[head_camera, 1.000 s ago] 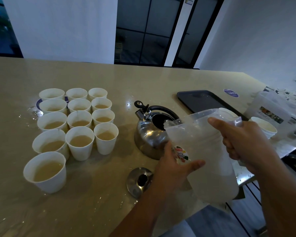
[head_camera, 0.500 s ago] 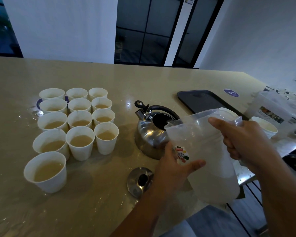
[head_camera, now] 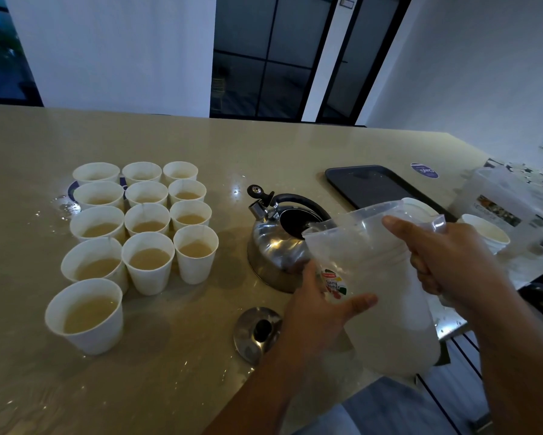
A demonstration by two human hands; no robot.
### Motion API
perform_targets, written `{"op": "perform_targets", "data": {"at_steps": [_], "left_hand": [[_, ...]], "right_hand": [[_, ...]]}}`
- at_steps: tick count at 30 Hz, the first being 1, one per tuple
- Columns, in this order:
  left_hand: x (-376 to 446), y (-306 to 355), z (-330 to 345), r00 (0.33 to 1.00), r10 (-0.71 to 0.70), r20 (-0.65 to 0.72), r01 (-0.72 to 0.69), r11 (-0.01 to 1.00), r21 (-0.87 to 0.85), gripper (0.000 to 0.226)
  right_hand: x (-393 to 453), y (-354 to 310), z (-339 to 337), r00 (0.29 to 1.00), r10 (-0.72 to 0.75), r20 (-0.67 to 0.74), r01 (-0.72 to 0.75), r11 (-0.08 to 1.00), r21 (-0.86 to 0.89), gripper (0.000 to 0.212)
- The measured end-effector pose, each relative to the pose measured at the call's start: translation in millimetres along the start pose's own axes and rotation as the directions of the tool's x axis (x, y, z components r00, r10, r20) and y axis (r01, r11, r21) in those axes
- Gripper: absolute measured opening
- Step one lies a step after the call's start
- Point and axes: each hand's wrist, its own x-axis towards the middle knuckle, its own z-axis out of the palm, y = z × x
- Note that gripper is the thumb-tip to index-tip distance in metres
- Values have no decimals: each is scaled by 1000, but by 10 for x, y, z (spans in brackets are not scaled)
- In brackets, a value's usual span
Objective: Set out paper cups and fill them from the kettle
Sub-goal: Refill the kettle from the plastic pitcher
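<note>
Both hands on the plastic jug [head_camera: 386, 296]: left hand [head_camera: 318, 304] cups its side, right hand [head_camera: 446, 255] wraps the rim, tipped a touch further than a second ago into the open kettle [head_camera: 271, 246], lid [head_camera: 256, 332] off on the counter [head_camera: 169, 387]. Refill mid-pour. Beyond, paper cups [head_camera: 138, 233] already filled.
</note>
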Motion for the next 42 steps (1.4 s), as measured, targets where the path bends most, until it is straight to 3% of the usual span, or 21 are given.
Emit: {"op": "perform_targets", "data": {"at_steps": [18, 26, 31, 34, 36, 38, 40, 42], "left_hand": [[-51, 62, -18, 1000, -20, -2, 20, 999, 25, 89], [-79, 265, -145, 995, -33, 91, 21, 991, 129, 109], [-155, 333, -374, 987, -35, 158, 2, 978, 207, 89], [-218, 373, -587, 999, -12, 34, -8, 845, 535, 61], [-233, 306, -728, 999, -33, -1, 22, 639, 769, 50], [-268, 209, -800, 995, -102, -5, 50, 448, 892, 45], [-298, 137, -825, 993, -118, -19, 64, 386, 920, 39], [-318, 108, -818, 995, -101, -13, 53, 402, 914, 29]], "right_hand": [[4, 13, 0, 1000, 6, -17, -6, 1000, -12, 47], [-184, 167, -34, 991, -2, -131, 26, 983, 182, 46], [-379, 422, -43, 975, -51, -214, 124, 931, 342, 45], [-457, 572, -10, 968, -75, -240, 172, 893, 415, 44], [-489, 655, 26, 964, -91, -250, 197, 876, 440, 43], [-510, 710, 60, 960, -114, -255, 224, 859, 460, 44], [-522, 748, 98, 956, -137, -258, 251, 837, 486, 44], [-526, 787, 137, 952, -156, -264, 273, 823, 498, 44]]}}
